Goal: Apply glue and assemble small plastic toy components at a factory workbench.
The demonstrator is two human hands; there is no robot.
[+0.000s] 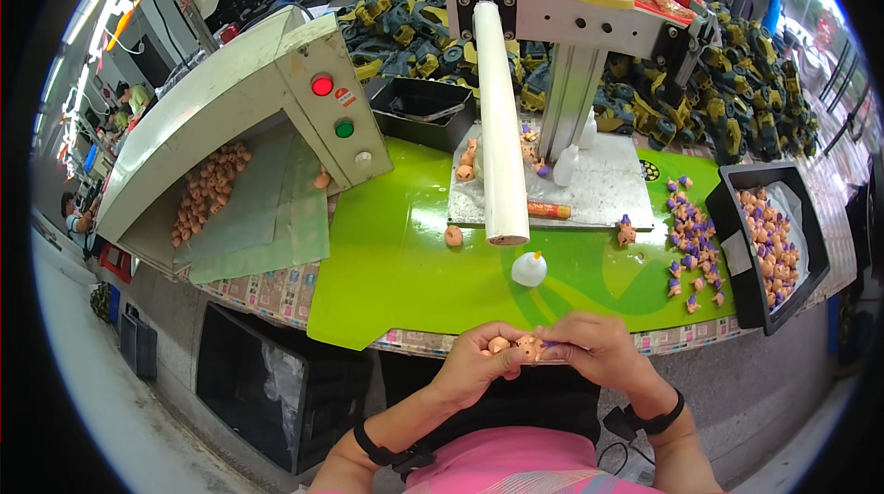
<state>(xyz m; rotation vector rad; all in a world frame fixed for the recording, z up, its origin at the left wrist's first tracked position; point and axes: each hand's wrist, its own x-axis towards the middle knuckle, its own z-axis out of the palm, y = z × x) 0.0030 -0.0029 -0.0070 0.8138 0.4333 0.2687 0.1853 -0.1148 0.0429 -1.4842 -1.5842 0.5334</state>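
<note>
Close to the table's near edge, my left hand (472, 367) is closed around small peach-coloured doll heads (498, 345), with thumb and fingers holding one out to the right. My right hand (597, 347) meets it there, its fingers pinched on a small purple piece (550, 344) against that head. The fingers hide much of the contact, and the right hand is slightly blurred. Just beyond the hands stands a white squeeze bottle (529, 271) with an orange tip. A single doll head (453, 235) lies farther back, left of a white tube (502, 126) on a stand.
Peach heads (212, 188) are heaped under a beige machine housing (322, 52) at left. At right, purple-topped pieces (692, 234) lie beside a black bin (737, 296) of more. A metal base plate (603, 190) carries bottles. Yellow-and-dark toy vehicles (737, 89) are piled behind.
</note>
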